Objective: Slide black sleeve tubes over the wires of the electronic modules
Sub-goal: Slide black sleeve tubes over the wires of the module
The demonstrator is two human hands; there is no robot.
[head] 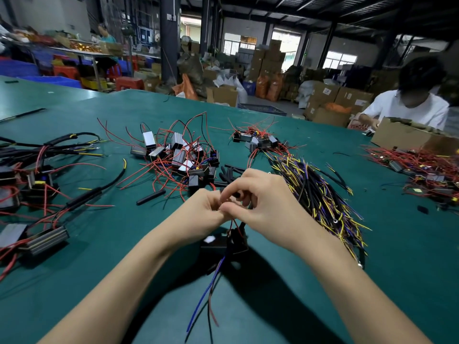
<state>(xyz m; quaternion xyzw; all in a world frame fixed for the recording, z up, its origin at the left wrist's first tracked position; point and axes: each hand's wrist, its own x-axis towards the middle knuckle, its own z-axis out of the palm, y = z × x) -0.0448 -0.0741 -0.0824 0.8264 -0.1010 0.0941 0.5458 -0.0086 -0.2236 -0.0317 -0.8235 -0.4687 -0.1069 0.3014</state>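
While both hands meet over the green mat [273, 306], a black sleeve tube [238, 194] is being fed onto red wires [233, 223].

The left hand [201, 214] pinches the red wires near their tips; the right hand [258, 194] curls round the sleeve tube, though its fingers hide most of it, so how far on it sits I cannot tell. The module [224, 244] hangs just below the hands, with a blue wire [208, 289] trailing toward the camera. Risk: thin strands may splay or buckle at the tube mouth if pushed off-axis; the dangling module could tug the wires out of the pinch.
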